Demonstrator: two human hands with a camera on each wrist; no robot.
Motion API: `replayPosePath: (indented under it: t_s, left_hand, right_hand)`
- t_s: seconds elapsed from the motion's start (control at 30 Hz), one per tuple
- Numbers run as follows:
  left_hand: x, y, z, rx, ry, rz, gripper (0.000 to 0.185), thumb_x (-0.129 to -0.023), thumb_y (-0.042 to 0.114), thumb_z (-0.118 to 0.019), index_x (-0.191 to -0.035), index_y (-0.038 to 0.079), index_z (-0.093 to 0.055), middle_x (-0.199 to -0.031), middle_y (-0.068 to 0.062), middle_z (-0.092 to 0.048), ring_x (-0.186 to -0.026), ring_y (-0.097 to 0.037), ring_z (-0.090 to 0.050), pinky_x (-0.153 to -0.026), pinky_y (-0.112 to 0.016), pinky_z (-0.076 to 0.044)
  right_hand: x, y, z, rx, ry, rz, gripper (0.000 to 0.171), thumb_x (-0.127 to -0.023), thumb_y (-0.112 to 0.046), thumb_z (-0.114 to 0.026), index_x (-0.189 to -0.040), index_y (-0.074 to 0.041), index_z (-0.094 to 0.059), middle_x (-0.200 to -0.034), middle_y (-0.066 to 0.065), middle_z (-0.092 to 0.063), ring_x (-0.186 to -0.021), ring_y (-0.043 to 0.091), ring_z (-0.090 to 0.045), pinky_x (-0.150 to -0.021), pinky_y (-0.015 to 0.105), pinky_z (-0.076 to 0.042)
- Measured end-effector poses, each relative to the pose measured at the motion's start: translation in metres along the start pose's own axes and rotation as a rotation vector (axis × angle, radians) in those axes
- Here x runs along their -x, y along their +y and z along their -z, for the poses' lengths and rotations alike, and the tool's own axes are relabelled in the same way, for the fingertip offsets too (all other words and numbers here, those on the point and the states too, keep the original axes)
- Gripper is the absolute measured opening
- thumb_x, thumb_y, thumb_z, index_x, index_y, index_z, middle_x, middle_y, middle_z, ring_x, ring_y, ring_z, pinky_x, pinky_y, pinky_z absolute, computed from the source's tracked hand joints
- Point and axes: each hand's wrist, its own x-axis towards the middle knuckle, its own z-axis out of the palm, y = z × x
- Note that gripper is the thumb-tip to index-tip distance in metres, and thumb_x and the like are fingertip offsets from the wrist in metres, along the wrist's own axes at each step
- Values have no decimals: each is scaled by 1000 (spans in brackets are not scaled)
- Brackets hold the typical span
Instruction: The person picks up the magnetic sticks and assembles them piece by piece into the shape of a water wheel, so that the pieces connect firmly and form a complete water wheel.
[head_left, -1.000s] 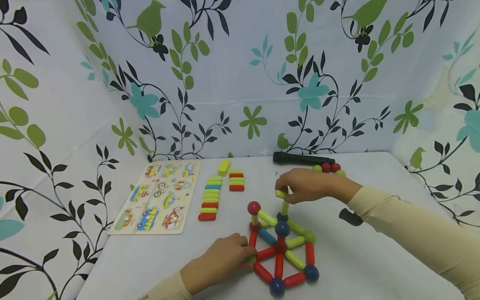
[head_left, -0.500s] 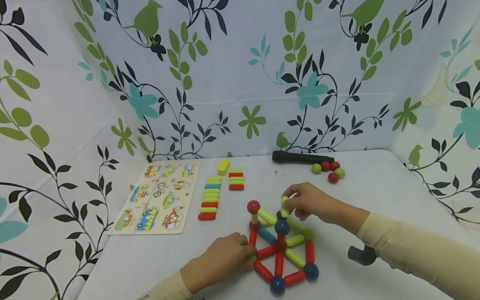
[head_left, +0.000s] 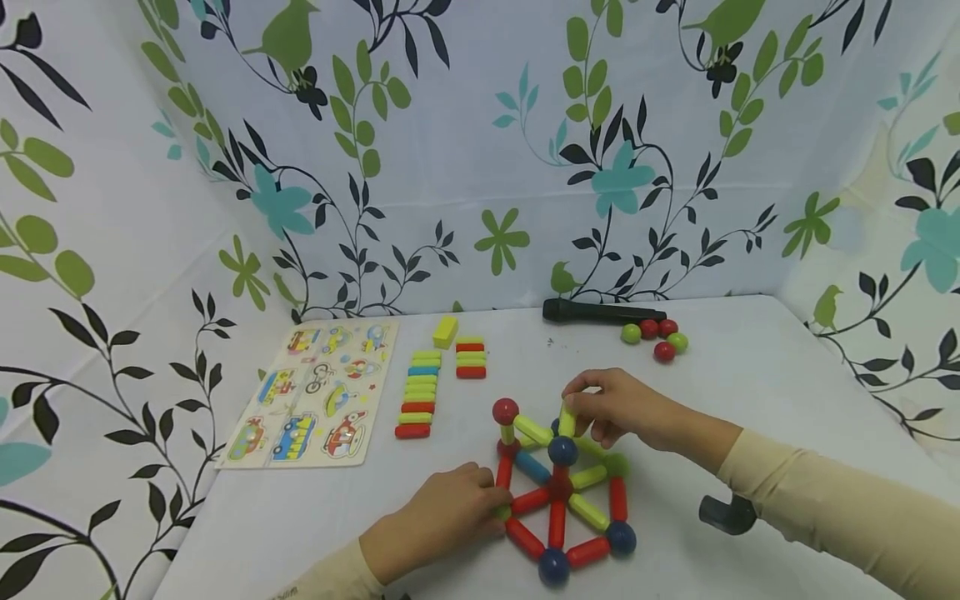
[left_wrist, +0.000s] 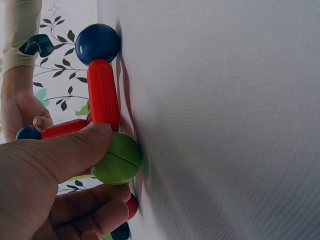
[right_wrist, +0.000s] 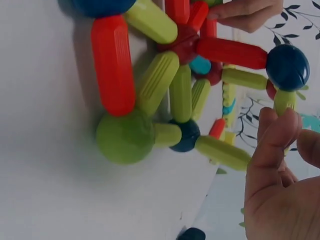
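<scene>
A ball-and-rod structure of magnetic building pieces stands on the white table, with a red hub ball at its middle. My left hand grips a green ball at the structure's left corner, thumb and fingers on either side of it. Between thumb and fingers of my right hand is a yellow-green rod. One end of that rod meets the raised blue ball, which tops a red rod rising from the hub. Another yellow-green rod stands up from a lower blue ball.
Loose rods lie in two columns, a long one and a short one, with a yellow block behind. A puzzle board is at the left. Several red and green balls lie near a black microphone at the back.
My right hand has come down and nearer with the rod, bringing its end onto the raised blue ball. My left hand has stayed on the green ball.
</scene>
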Motion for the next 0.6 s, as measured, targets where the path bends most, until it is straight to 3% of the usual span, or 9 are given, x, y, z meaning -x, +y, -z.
replayPosePath:
  t_s: [0.17, 0.3, 0.4, 0.5, 0.6]
  left_hand:
    - [1, -1, -2, -2, -3, 11, 31, -87, 32, -83, -116, 28, -75, -87, 12, -62, -80, -1, -50, -66, -14, -46]
    - [1, 0, -2, -4, -4, 14, 31, -86, 33, -83, -117, 28, -75, -88, 12, -62, -80, -1, -50, -67, -14, -47]
    - [1, 1, -1, -5, -4, 16, 31, -86, 33, -83, -117, 28, -76, -87, 12, -62, -79, -1, -49, -66, -14, -47]
    - [1, 1, -3, -10, -6, 14, 31, -86, 33, -83, -116, 29, -76, -86, 13, -61, -79, -1, -49, -66, -13, -46]
    - [1, 1, -4, -15, -9, 7, 32, -86, 34, -83, -116, 29, -75, -87, 13, -61, -79, -1, -49, -66, -13, -46]
  right_hand:
    - [-7, 6, 21, 115, 66, 64, 38, -104, -28, -58, -131, -2, -58, -88, 11, -72, -64, 20, -60, -61, 30, -57]
    - [-22, 17, 67, 502, 280, 156, 32, -102, -21, -59, -127, 0, -62, -85, 9, -70, -66, 21, -59, -58, 33, -53]
    - [-35, 34, 105, 818, 396, 107, 33, -98, -16, -62, -126, 1, -64, -92, 13, -71, -73, 24, -61, -64, 40, -55]
    - [-42, 54, 131, 1011, 334, 7, 40, -96, -16, -66, -132, 0, -62, -109, 22, -71, -85, 32, -65, -75, 53, -57]
    - [-45, 71, 142, 1101, 234, -31, 43, -95, -15, -69, -134, -2, -62, -112, 24, -70, -90, 35, -66, -79, 59, -56]
